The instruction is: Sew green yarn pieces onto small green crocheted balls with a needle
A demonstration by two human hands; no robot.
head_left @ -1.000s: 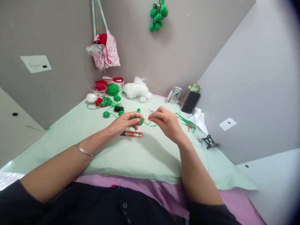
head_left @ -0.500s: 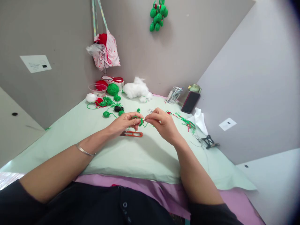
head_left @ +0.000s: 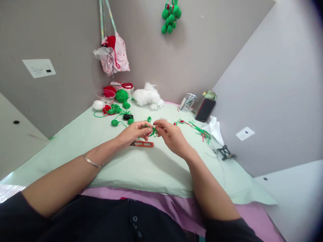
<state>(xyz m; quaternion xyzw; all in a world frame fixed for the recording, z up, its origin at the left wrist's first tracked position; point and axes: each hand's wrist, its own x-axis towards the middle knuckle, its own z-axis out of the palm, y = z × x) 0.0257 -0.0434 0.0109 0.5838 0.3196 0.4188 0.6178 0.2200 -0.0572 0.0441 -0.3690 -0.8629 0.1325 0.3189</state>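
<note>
Green yarn (head_left: 153,132) within left grip (head_left: 138,129)

The left forearm (head_left: 73,173) and right forearm (head_left: 212,181) slant inward over the worktop's (head_left: 151,171) near edge. Above the worktop's middle, the left hand (head_left: 138,130) pinches, thumb against fingers; the right hand's (head_left: 170,136) fingers curl close beside it.

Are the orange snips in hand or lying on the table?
On the table: the snips lie there; the left hand and right hand are at green yarn.
</note>
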